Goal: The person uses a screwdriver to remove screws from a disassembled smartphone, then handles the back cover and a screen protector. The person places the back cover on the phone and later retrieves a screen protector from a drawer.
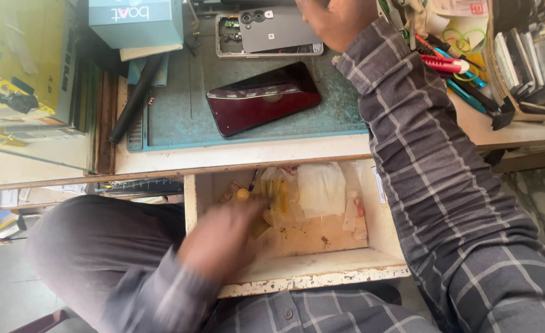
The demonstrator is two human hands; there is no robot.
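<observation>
I see one workbench (235, 154) with one green mat (180, 117), and below it one open drawer (322, 271). On the mat lie two phone pieces: a dark red back cover (263, 105) and an opened grey phone (269, 31). My left hand (223, 237), blurred, digs among small plastic bags (303, 194) in the drawer; grip unclear. My right hand (334, 21) rests by the grey phone, grip hidden. I'd judge slow sifting works best here

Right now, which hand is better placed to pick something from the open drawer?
Left. The left hand is already inside the drawer by the small plastic bags; the right hand rests up on the opened phone.
</observation>
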